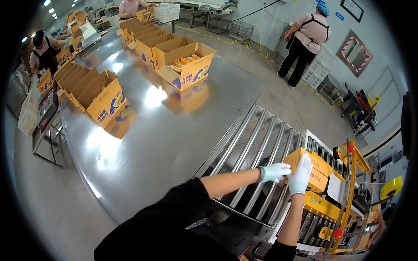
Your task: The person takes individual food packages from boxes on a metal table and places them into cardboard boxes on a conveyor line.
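A closed orange-yellow cardboard carton (318,181) lies where the roller conveyor meets the yellow-framed carton sealer (351,195). My right hand (301,176), in a white glove, lies flat against the carton with its fingers extended. Beside it, my left hand (276,172), also gloved, reaches over the rollers with its fingertips at the carton's near end. Neither hand visibly wraps around the carton, and the left fingertips are partly hidden. Steel rollers (250,143) run beneath my left forearm. Yellow side guides (321,205) flank the carton's path.
A steel table (156,140) borders the rollers, bearing two rows of open printed cartons (104,98); one carton (192,70) shows wrapped packs inside. A weighing scale (47,109) stands at left. Co-workers are at the far left, at the back and near the wall (307,36).
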{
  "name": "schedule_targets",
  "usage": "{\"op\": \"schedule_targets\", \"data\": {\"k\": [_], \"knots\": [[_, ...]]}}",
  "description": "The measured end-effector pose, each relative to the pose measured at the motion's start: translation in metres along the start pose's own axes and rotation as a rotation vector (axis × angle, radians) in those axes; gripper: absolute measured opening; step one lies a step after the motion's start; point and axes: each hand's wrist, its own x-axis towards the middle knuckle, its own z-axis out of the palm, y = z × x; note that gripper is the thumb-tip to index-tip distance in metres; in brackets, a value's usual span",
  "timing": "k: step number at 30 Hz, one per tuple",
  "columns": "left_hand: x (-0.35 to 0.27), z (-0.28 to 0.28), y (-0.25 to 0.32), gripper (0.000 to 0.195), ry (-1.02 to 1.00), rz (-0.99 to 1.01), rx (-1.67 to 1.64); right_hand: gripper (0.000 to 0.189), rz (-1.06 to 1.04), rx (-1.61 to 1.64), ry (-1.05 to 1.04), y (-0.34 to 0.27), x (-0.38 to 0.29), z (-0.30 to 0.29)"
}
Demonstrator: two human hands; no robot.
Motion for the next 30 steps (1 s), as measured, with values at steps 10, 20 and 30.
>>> {"op": "schedule_targets", "data": {"k": [10, 20, 30], "knots": [[-0.38, -0.262, 0.201, 0.042, 1.637, 0.311, 1.679, 0.079, 0.288, -0.065, 0.2, 0.089, -0.05, 0.027], [-0.548, -0.336, 0.196, 0.03, 1.376, -0.549, 1.936, 0.03, 0.002, 0.8, 0.14, -0.006, -0.085, 0.024], [-0.378, -0.145, 0.215, 0.04, 1.087, 0.111, 1.71, 0.085, -0.608, 0.722, 0.015, -0.178, -0.063, -0.074]]}}
